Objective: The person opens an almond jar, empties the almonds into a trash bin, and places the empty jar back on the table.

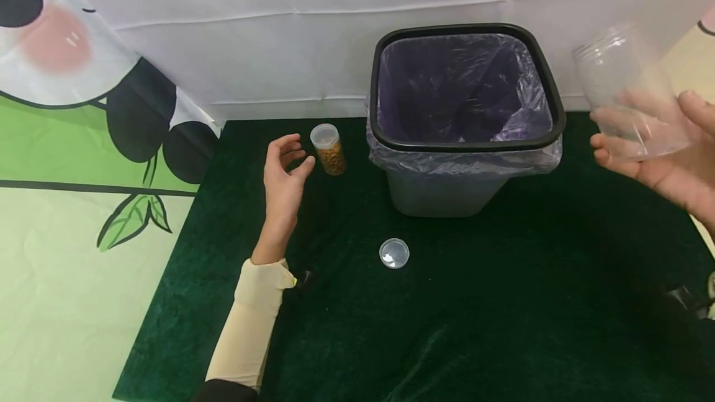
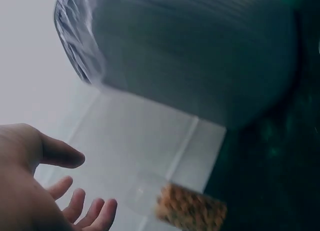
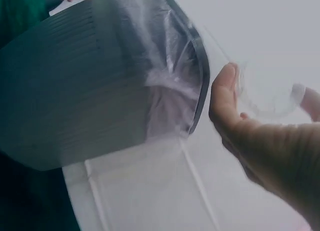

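Observation:
My right hand (image 1: 665, 160) holds a clear, see-through plastic jar (image 1: 625, 92) in the air, right of the bin. In the right wrist view the thumb and fingers curl round the jar (image 3: 267, 86), which looks faint against the pale backdrop. My left hand (image 1: 285, 169) hovers beside a small clear container (image 1: 331, 151) with a whitish top and brown pieces inside. Its fingers are loosely bent with a gap before the container, and nothing lies between them. In the left wrist view the container (image 2: 190, 206) stands apart from the fingertips.
A grey bin (image 1: 438, 194) with a black rim and a purple-tinted bag liner (image 1: 463, 163) stands at the back of the green cloth-covered table (image 1: 346, 327). A round clear lid (image 1: 394, 253) lies in front of it. White fabric (image 1: 268, 48) hangs behind.

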`<state>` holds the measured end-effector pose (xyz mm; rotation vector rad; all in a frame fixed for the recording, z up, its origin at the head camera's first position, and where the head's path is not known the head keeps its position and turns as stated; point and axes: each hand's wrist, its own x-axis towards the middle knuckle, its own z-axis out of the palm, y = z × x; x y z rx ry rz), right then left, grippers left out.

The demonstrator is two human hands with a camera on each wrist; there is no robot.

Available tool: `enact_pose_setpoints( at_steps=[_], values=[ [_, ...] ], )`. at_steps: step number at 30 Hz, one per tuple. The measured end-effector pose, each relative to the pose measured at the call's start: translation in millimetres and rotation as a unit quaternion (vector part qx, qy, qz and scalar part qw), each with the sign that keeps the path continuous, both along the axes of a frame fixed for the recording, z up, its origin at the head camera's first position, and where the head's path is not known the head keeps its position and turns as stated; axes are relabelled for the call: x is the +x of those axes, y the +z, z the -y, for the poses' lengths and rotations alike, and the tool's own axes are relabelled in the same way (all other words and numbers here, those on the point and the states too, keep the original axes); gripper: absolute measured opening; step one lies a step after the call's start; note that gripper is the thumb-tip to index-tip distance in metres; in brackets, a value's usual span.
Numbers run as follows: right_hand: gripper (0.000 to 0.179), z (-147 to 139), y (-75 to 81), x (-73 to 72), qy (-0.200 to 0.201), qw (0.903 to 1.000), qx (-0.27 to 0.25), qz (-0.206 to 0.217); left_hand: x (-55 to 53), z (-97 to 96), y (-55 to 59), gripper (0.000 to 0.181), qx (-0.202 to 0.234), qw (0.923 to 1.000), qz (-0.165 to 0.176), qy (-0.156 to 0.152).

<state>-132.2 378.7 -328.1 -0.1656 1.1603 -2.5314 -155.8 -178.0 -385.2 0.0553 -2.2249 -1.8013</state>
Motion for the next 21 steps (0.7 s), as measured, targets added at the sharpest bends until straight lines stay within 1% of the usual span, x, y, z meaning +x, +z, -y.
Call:
enact_pose_setpoints(
  at_steps=[2,3,5,7,8,9,12,14,15,16,19,20,21],
  values=[
    [0.055,-2.2,-12.1,10.4,-0.02,0.998,0.048,-0.036,-4.3,4.8,-9.2,0.051,-0.006,0.9998,0.017,0.006],
    [0.058,-1.6,-16.7,16.6,-0.021,0.9964,0.061,-0.055,-6.6,7.4,-13.5,0.054,-0.009,0.9995,0.03,0.006],
    [0.061,3.5,-23.6,29.2,-0.008,0.9941,0.057,-0.092,-11.4,12.6,-21.4,0.061,-0.017,0.9981,0.059,0.005],
    [0.061,9.9,-29.7,41.6,0.004,0.9915,0.043,-0.123,-17.2,17.5,-29.0,0.069,-0.024,0.9956,0.091,-0.001],
    [0.062,14.0,-32.4,47.4,0.004,0.9896,0.042,-0.138,-20.1,19.6,-32.5,0.073,-0.028,0.9941,0.105,-0.005],
    [0.061,18.9,-34.6,53.4,-0.002,0.9868,0.055,-0.153,-23.2,21.4,-36.0,0.076,-0.032,0.9927,0.116,-0.007],
    [0.061,34.8,-39.7,70.8,-0.044,0.974,0.132,-0.179,-31.8,25.1,-44.7,0.083,-0.042,0.9892,0.14,-0.017],
    [0.063,44.3,-43.7,80.4,-0.068,0.9593,0.193,-0.195,-36.2,26.3,-49.3,0.086,-0.045,0.9877,0.148,-0.023],
    [0.064,48.3,-46.0,84.5,-0.078,0.9495,0.227,-0.203,-38.0,26.6,-51.1,0.088,-0.046,0.9873,0.15,-0.026],
    [0.067,51.9,-48.6,87.5,-0.086,0.9427,0.247,-0.207,-39.6,26.8,-52.7,0.089,-0.046,0.9869,0.152,-0.029],
    [0.074,59.8,-59.6,92.8,-0.11,0.9261,0.284,-0.223,-44.0,26.2,-56.0,0.091,-0.045,0.9871,0.15,-0.034],
    [0.074,62.0,-64.2,93.9,-0.116,0.9217,0.293,-0.226,-45.4,25.7,-56.9,0.091,-0.046,0.9874,0.147,-0.035],
    [0.075,63.5,-69.7,94.8,-0.121,0.9199,0.294,-0.229,-46.9,25.1,-57.6,0.091,-0.047,0.9876,0.145,-0.035]
  ],
)
